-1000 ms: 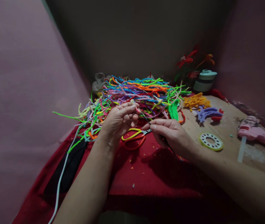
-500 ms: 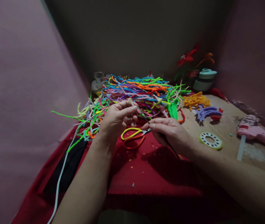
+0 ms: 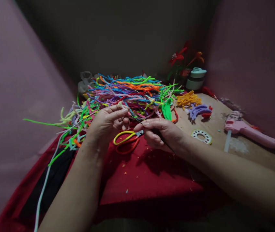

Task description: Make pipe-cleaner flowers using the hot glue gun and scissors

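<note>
My left hand (image 3: 107, 123) is closed in a pinch on a thin dark stem (image 3: 135, 118) with a pale tuft at its top end. My right hand (image 3: 160, 133) is closed on the lower part of the same stem, which runs on under its palm. Both hands hover over a red cloth (image 3: 149, 177). Scissors with yellow and orange handles (image 3: 125, 141) lie on the cloth just beneath and between the hands. A big heap of pipe cleaners in many colours (image 3: 127, 93) lies right behind the hands.
To the right lie a pink glue gun (image 3: 246, 129), a white ring with holes (image 3: 201, 136), and small orange (image 3: 188, 98) and purple (image 3: 198, 110) pipe cleaner bundles. A green-lidded jar (image 3: 195, 79) and red flowers (image 3: 178, 58) stand in the back corner. Pink walls close in both sides.
The view has swung, so everything sits further left in the picture. My hands keep their hold on the stem, and the right hand's fingers have curled round it more.
</note>
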Motion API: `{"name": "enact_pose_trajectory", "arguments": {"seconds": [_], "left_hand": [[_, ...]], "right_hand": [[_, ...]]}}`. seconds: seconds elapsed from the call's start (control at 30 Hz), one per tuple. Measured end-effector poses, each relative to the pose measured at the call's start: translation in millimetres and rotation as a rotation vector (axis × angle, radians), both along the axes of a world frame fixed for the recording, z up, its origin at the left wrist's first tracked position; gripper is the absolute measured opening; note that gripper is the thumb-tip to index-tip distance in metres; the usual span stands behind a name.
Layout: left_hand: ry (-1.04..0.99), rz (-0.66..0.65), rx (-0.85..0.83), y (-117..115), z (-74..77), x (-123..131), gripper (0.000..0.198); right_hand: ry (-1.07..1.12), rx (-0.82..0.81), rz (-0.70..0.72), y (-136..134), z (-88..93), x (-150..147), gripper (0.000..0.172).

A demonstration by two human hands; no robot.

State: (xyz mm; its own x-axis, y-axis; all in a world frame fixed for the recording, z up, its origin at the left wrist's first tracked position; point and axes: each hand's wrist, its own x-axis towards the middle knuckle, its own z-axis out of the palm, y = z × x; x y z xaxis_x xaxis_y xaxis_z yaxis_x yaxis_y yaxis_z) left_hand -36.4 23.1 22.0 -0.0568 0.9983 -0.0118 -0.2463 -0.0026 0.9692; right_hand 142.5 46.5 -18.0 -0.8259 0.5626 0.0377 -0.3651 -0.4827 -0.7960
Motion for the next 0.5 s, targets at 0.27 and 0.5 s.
{"name": "enact_pose_trajectory", "arguments": {"seconds": [0.27, 0.5], "left_hand": [[0.001, 0.006, -0.016, 0.8, 0.3, 0.9, 0.016], [0.010, -0.008, -0.048, -0.3, -0.4, -1.4, 0.015]], "right_hand": [[-0.039, 0.089, -0.065, -0.4, -2.0, 1.1, 0.021], [-0.190, 0.268, -0.128, -3.2, 1.7, 0.5, 0.021]]}}
